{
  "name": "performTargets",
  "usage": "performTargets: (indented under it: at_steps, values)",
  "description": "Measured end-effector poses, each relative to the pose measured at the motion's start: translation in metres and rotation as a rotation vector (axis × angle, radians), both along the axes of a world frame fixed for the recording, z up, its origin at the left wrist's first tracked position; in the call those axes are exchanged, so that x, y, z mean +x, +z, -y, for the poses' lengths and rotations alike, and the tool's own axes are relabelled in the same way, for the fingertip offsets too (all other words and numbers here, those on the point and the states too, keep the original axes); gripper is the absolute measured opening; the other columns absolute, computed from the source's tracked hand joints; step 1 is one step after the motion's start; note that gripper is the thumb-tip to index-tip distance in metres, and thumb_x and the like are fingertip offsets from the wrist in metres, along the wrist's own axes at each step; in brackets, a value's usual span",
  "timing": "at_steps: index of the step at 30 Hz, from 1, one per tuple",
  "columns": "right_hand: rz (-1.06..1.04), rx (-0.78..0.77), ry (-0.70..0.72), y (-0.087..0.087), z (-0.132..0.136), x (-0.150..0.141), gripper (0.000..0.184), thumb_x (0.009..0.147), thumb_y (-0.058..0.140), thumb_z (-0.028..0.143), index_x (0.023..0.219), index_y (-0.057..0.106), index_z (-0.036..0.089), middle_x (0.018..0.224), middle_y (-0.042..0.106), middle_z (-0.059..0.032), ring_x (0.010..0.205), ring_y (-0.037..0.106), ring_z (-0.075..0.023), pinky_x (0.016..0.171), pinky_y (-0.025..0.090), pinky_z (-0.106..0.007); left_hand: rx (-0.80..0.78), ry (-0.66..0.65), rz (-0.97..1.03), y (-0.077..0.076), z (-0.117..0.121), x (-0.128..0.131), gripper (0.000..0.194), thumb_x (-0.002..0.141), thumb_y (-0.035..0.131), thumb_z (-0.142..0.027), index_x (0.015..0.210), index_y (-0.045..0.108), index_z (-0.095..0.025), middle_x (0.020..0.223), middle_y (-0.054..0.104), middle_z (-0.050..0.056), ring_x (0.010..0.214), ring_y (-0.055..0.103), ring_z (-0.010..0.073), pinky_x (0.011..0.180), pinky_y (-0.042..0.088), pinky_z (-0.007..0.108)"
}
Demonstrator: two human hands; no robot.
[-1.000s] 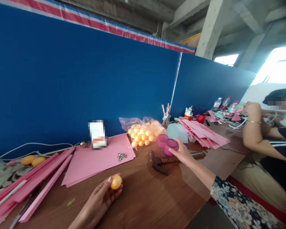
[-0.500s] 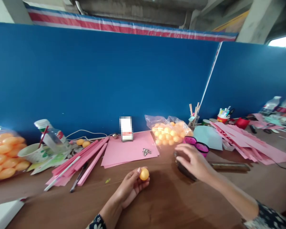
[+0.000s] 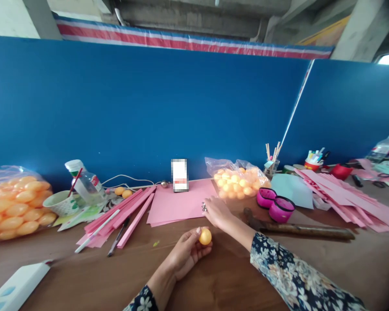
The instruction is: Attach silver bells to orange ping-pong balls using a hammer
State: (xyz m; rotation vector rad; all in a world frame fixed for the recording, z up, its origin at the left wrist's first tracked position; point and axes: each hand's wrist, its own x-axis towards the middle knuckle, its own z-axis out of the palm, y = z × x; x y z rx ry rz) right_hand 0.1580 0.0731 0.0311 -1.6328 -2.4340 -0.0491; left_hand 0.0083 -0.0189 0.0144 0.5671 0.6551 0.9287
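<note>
My left hand [image 3: 191, 252] is closed round an orange ping-pong ball [image 3: 205, 236], held between thumb and fingers just above the table. Over the front of the pink paper sheets [image 3: 181, 205] my right hand [image 3: 217, 211] reaches down at a little pile of small silver metal pieces [image 3: 204, 207]. Its fingers look loosely apart, covering part of the pile; the fingertips are partly hidden. Right of that forearm lies a hammer [image 3: 298, 230] with a wooden handle, untouched.
Clear bags of orange balls stand at the back [image 3: 236, 183] and far left [image 3: 17, 207]. Magenta cups [image 3: 281, 209] sit behind the hammer. Pink paper strips [image 3: 123, 211] lie left, with a plastic bottle [image 3: 87, 185] and paper cup [image 3: 61, 203]. More pink sheets [image 3: 346, 194] are right.
My right hand has left the hammer and moved left to the silver pieces. The left hand still holds the ball. The camera view has turned slightly left.
</note>
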Motion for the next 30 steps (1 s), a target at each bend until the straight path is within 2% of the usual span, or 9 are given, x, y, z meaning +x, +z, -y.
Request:
performTargets:
  at_steps: [6,12,14,17,19,23,27,30]
  values:
    - [-0.004,0.0,0.001,-0.004,-0.007,0.0,0.012,0.079,0.055,0.024,0.088,0.058,0.017,0.089,0.06,-0.0089,0.083,0.054,-0.0212,0.074,0.04,-0.032,0.005,-0.003,0.014,-0.002,-0.001,0.0,0.033,0.079,0.058,-0.031,0.103,0.06,-0.009,0.088,0.063,0.011,0.077,0.062,0.0146,0.075,0.049,0.028]
    - [-0.089,0.082,-0.007,0.001,0.004,-0.002,0.033,0.08,0.053,0.024,0.112,0.05,0.017,0.106,0.055,-0.0115,0.097,0.049,-0.023,0.081,0.039,-0.035,0.029,0.076,0.027,-0.003,-0.003,-0.004,0.03,0.078,0.059,-0.029,0.103,0.059,-0.013,0.086,0.063,0.008,0.074,0.062,0.0144,0.074,0.049,0.029]
    - [-0.161,0.151,0.082,-0.001,0.013,-0.009,0.033,0.081,0.052,0.024,0.113,0.05,0.018,0.11,0.055,-0.0103,0.1,0.047,-0.0228,0.086,0.037,-0.035,0.037,0.116,0.03,-0.003,-0.005,-0.006,0.027,0.078,0.06,-0.028,0.1,0.06,-0.013,0.085,0.063,0.007,0.073,0.062,0.0138,0.073,0.049,0.028]
    - [-0.232,0.184,0.327,-0.01,0.02,-0.019,0.021,0.083,0.051,0.023,0.102,0.059,0.02,0.106,0.06,-0.0055,0.1,0.046,-0.0212,0.088,0.036,-0.033,0.025,0.143,0.04,-0.003,-0.005,-0.007,0.024,0.077,0.06,-0.029,0.096,0.06,-0.015,0.084,0.064,0.006,0.072,0.062,0.0138,0.072,0.049,0.028]
    - [-0.254,0.175,0.411,-0.017,0.02,-0.022,0.019,0.084,0.049,0.022,0.099,0.061,0.021,0.102,0.063,-0.0041,0.099,0.047,-0.0209,0.089,0.036,-0.034,0.031,0.14,0.052,-0.002,-0.004,-0.008,0.024,0.077,0.061,-0.029,0.096,0.06,-0.015,0.085,0.064,0.007,0.073,0.062,0.0143,0.071,0.049,0.028]
    - [-0.239,0.175,0.424,-0.029,0.012,-0.021,0.021,0.082,0.052,0.021,0.1,0.062,0.022,0.097,0.066,-0.0035,0.097,0.048,-0.021,0.093,0.032,-0.038,0.062,0.119,0.091,-0.001,-0.003,-0.009,0.027,0.078,0.058,-0.029,0.1,0.06,-0.013,0.091,0.063,0.009,0.077,0.061,0.0148,0.07,0.048,0.026]
    - [-0.185,0.16,0.399,-0.032,0.009,-0.022,0.018,0.084,0.048,0.019,0.084,0.065,0.024,0.086,0.068,-0.0016,0.094,0.049,-0.0198,0.096,0.028,-0.037,-0.006,0.122,0.077,-0.002,-0.005,-0.008,0.03,0.079,0.057,-0.03,0.103,0.059,-0.012,0.087,0.063,0.009,0.072,0.061,0.0135,0.069,0.049,0.026]
    - [-0.184,0.151,0.364,-0.033,0.008,-0.022,0.017,0.083,0.049,0.024,0.08,0.066,0.024,0.084,0.068,-0.001,0.099,0.045,-0.0219,0.093,0.029,-0.036,-0.014,0.123,0.062,-0.003,-0.005,-0.007,0.032,0.079,0.057,-0.03,0.104,0.059,-0.011,0.088,0.064,0.009,0.073,0.061,0.0135,0.069,0.049,0.026]
